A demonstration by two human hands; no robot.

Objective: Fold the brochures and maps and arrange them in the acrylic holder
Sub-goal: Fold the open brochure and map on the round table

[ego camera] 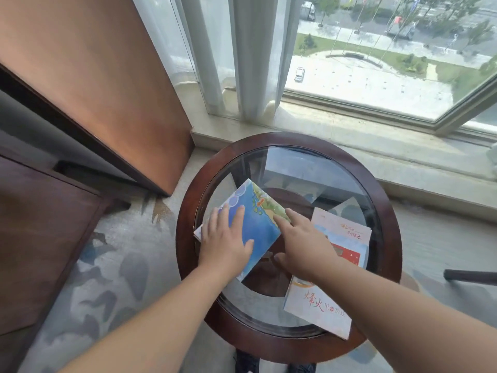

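Round glass tabletop (185, 238), dark wood rim: your blue folded paper map (258, 224) left of centre, pale red-lettered brochures (317, 308) right. Your left hand (224, 242) flat on map, fingers straight; right hand (301, 244) grasps nothing, forefinger seemingly pressing map's edge. Paper light, likely slick on glass; pinch folded edge.

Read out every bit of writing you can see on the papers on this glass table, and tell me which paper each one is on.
"烽火": large red brush characters on the white brochure; the smaller characters after them are too blurred to read.
Two short lines of red characters on the pink brochure: too blurred to read.
A small orange label on the blue map: too small to read.
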